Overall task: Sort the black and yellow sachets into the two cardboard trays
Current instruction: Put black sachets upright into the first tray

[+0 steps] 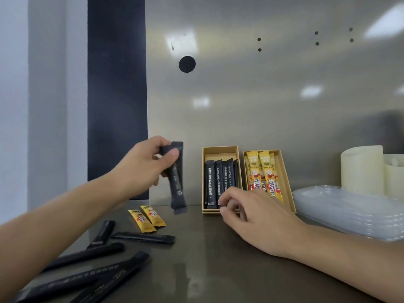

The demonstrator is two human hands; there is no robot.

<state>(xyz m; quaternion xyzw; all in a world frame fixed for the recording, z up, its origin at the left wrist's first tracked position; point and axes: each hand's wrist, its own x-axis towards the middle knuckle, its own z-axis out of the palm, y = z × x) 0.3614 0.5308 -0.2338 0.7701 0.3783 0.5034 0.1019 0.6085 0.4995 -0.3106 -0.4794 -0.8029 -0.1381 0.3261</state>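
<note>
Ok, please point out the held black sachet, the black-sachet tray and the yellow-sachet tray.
held black sachet point(176, 184): head view, middle of its body.
black-sachet tray point(220, 154): head view, bare far end.
yellow-sachet tray point(281, 173): head view, bare floor by right wall.

1. Left cardboard tray point(219, 152): black sachets point(218, 182) packed side by side.
2. Right cardboard tray point(283, 173): yellow sachets point(262, 173).
3. Counter point(207, 270): two loose yellow sachets point(147, 218), several loose black sachets point(144, 237).
4. Lifted black sachet point(177, 182) hangs upright.

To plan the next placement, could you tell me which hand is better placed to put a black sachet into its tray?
Left. The left hand grips a black sachet in the air just left of the tray of black sachets; the right hand sits at that tray's near end.
</note>
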